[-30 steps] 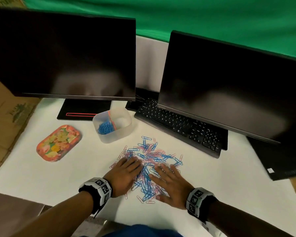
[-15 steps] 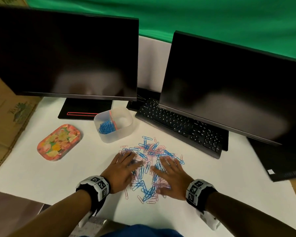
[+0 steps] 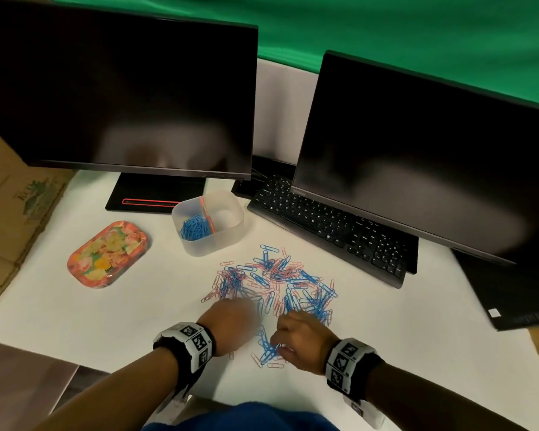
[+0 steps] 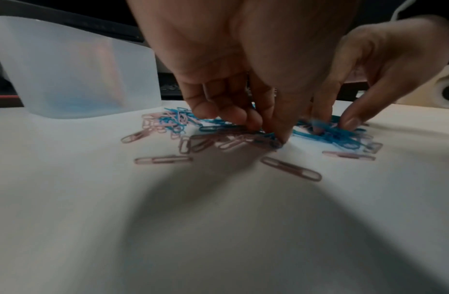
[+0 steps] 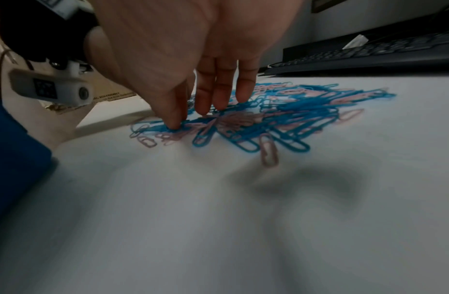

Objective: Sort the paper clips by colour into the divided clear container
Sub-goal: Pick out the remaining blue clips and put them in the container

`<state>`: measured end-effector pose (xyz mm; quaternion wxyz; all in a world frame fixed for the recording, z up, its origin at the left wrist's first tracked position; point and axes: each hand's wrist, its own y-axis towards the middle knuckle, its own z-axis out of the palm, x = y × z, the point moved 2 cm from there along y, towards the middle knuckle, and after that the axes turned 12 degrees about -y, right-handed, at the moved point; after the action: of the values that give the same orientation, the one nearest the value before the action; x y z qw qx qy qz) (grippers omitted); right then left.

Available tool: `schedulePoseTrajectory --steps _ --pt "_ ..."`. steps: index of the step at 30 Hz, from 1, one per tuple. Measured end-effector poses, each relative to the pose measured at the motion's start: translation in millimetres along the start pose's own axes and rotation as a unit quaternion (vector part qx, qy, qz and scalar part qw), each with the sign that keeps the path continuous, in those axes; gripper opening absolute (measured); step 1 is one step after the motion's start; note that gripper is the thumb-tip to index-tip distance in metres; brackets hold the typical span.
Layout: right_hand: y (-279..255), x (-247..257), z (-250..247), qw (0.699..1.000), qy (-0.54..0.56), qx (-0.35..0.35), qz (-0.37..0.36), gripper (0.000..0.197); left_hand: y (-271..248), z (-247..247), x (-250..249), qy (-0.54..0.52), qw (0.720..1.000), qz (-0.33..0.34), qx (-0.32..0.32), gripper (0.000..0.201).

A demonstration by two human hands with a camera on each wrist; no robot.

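At six o'clock of the paper clips (image 3: 271,287), left hand (image 3: 231,325) and right hand (image 3: 302,340), fingers bunched downward into them, grip unclear; container (image 3: 227,231) at eleven o'clock.

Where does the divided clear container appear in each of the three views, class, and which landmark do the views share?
Head: divided clear container sits left of centre, beyond the clip pile, below the left monitor.
Left wrist: upper left, behind the clips.
Right wrist: not in view.
Shared landmark: the mixed pile of blue and pink paper clips.
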<state>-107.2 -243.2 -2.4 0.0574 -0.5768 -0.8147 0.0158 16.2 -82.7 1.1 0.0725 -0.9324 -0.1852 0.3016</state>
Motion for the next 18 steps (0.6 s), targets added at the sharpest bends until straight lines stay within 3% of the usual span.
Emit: schedulePoseTrajectory --steps 3,10,15,18 --pt "6 -3 2 0.999 0.022 0.007 0.028 0.023 4 -3 4 -0.023 0.999 -0.039 -0.013 0.017" --pt "9 -14 -10 0.998 0.053 0.002 0.037 0.032 6 -13 10 -0.098 0.991 -0.049 -0.074 0.006" --pt "7 -21 -18 0.981 0.159 0.032 0.104 0.023 4 -21 17 -0.253 0.955 -0.102 -0.114 0.019" --pt "6 -25 -21 0.944 0.271 0.041 0.184 0.015 4 -24 19 -0.310 0.934 -0.119 -0.128 0.036"
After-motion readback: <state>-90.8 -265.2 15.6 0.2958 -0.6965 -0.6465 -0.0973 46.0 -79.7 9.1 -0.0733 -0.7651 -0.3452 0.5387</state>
